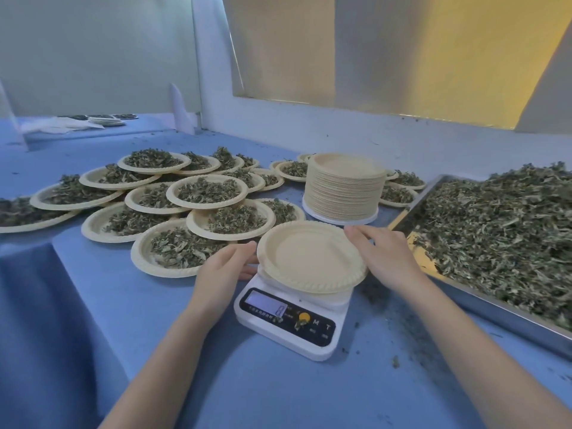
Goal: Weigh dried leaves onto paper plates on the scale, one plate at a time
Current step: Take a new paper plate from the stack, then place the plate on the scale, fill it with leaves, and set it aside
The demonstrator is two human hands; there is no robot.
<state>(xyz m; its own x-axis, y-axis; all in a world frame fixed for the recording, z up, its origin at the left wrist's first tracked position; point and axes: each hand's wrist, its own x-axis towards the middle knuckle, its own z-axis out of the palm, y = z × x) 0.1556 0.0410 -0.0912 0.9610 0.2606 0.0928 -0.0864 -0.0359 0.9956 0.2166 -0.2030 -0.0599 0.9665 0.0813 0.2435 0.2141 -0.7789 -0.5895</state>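
Observation:
An empty beige paper plate [311,257] lies slightly tilted on the white digital scale [291,323], whose display is lit. My left hand [224,269] pinches the plate's left rim, thumb on top and fingers below. My right hand [382,258] holds the right rim, thumb at the far edge and fingers along the side. A heap of dried green leaves [501,230] fills a metal tray [495,308] on the right, just beyond my right hand.
A tall stack of empty plates [345,184] stands behind the scale. Several leaf-filled plates [207,191] overlap across the blue table to the left and behind the stack. Leaf crumbs [396,360] litter the cloth near the tray. A white wall bounds the back.

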